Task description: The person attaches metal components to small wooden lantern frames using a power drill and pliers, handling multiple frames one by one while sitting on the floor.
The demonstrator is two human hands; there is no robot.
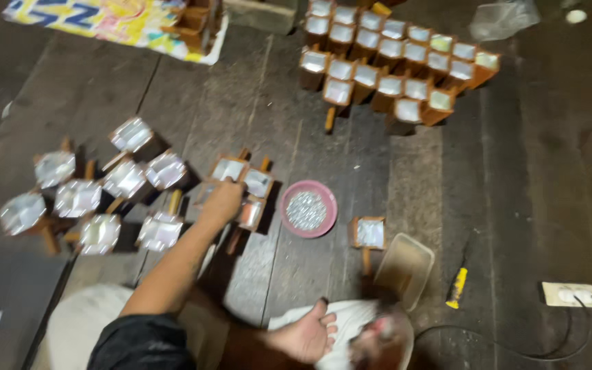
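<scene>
Dark, worn wooden plank floor (pixel 515 205) under dim light. A colourful patterned mat (pixel 104 20) lies far left; a white power socket (pixel 569 294) with black cable (pixel 515 346) near right.

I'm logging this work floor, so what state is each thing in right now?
Left hand: reaching out, resting on a small foil-lined wooden box.
Right hand: open, holding nothing, lying on white cloth.
Round pink bowl: upright, filled with small silvery pieces.
Far cluster of wooden boxes: upright, packed in rows.
Single wooden box: standing apart.
Beige plastic tub: tilted; contents unclear.
</scene>
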